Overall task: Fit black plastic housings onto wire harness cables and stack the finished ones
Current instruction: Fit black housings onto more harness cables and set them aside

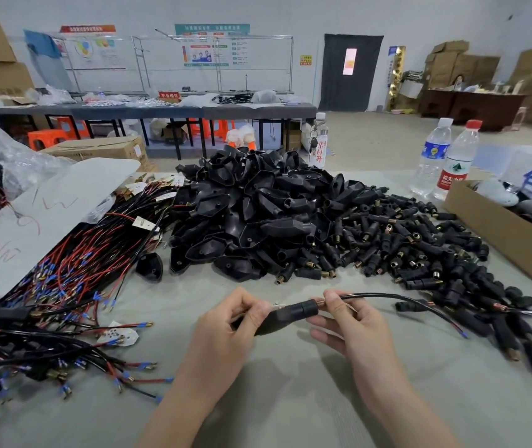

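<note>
Housing (285, 315) and cable (387, 297) held front-centre above table (458, 402).
Left hand (225, 321) grips housing body; right hand (353, 320) pinches cable at its neck. Open cardboard box (497, 236), right, holds white and dark items, unclear what.

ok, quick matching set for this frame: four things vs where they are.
Things:
1 housing pile
2 harnesses
3 red-cap bottle
4 held housing

Places:
A upright, back right of table
B gripped by left hand, its cable pinched by right hand
C table centre
D spread over left side

Pairs: 1-C, 2-D, 3-A, 4-B
</note>
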`<state>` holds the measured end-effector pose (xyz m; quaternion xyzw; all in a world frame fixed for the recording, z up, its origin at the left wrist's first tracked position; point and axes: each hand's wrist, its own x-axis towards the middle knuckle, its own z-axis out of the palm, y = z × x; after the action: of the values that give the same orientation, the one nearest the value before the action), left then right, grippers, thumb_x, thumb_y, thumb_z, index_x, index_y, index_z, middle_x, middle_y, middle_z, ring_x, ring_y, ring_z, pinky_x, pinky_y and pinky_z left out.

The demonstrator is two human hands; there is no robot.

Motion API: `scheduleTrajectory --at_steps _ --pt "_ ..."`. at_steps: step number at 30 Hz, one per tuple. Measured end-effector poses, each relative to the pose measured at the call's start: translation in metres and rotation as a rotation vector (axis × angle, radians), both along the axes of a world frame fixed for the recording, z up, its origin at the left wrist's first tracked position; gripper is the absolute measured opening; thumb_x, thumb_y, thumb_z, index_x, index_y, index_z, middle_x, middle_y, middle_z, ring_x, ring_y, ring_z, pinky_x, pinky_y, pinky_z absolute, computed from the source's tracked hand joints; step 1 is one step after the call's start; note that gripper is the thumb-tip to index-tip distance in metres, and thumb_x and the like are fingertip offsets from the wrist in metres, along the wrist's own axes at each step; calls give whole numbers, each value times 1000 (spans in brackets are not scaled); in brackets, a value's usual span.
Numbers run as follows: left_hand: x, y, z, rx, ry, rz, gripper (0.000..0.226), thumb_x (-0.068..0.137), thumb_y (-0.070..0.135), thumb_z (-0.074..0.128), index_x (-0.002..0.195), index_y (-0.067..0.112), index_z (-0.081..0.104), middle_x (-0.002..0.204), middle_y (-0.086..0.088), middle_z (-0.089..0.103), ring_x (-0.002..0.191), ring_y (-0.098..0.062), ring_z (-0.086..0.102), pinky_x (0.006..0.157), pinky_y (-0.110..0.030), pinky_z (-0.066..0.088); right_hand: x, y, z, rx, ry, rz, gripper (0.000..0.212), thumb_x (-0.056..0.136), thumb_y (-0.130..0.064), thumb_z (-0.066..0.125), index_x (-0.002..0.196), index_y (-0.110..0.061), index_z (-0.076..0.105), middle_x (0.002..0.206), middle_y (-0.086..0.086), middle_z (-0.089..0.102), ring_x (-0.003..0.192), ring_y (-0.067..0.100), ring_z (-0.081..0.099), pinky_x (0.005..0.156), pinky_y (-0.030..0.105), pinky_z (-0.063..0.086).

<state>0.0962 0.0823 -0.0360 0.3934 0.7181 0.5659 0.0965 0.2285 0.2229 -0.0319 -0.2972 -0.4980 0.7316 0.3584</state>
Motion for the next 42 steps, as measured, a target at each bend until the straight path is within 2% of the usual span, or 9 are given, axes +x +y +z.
scheduleTrajectory --at_steps 2,5,10,16,20,24,30,35,42 --pt "0 -1 1 -19 41 10 20 95 48 60 90 28 64 75 3 71 70 -22 61 63 -27 46 -1 0 -1 -5 -5 16 23 92 -27 66 99 -5 69 92 8 77 80 25 75 60 26 59" --pt "0 -2 0 -35 94 52 13 94 42 61 91 31 66 74 6 71 70 -20 62 67 -35 47 -1 1 -4 -26 -11 26 24 90 -26 69 97 -3 71 92 11 76 80 25 75 61 26 60" --pt "1 -1 2 -6 160 92 13 96 31 63 83 34 64 55 18 53 54 -3 48 52 -12 33 -4 1 -7 -120 69 49 21 90 -18 67 101 0 68 85 9 76 75 21 74 62 26 60" --pt "-1 3 -1 -115 -51 -54 17 99 23 60 92 37 68 88 10 73 87 -9 67 81 -24 50 0 8 -7 -249 131 35 13 94 -5 62 105 -1 66 92 14 74 82 23 75 64 25 60" --pt "-1 1 1 -128 -175 -177 25 98 16 62 91 38 71 95 10 76 92 -4 69 80 -11 46 1 11 -6 -250 130 31 13 96 -3 59 108 -2 65 92 12 76 83 21 76 63 24 60" --pt "-2 1 -2 -149 -241 -208 25 94 11 66 90 35 71 100 6 76 98 -6 70 87 -15 49 1 12 -7 -198 90 4 15 96 -8 61 110 -3 66 100 13 77 91 22 75 65 24 60" --pt "-3 4 -8 -217 -69 -143 28 91 15 70 88 42 71 101 15 65 94 -5 67 92 -26 50 2 11 -7 -161 65 -15 15 97 -10 62 110 -5 67 100 12 77 92 22 75 65 23 59" --pt "-2 3 -11 -219 86 -128 33 99 11 56 93 40 70 103 19 58 97 -9 63 90 -31 50 0 10 -6 -134 35 -65 12 95 -8 64 105 -7 70 95 9 77 86 19 76 62 23 59" --pt "-2 3 -13 -240 80 -101 25 94 17 63 93 42 65 95 24 62 91 -4 61 85 -23 50 1 13 -9 -50 -15 -139 9 96 -12 64 101 -11 72 97 13 74 86 19 74 64 24 59"
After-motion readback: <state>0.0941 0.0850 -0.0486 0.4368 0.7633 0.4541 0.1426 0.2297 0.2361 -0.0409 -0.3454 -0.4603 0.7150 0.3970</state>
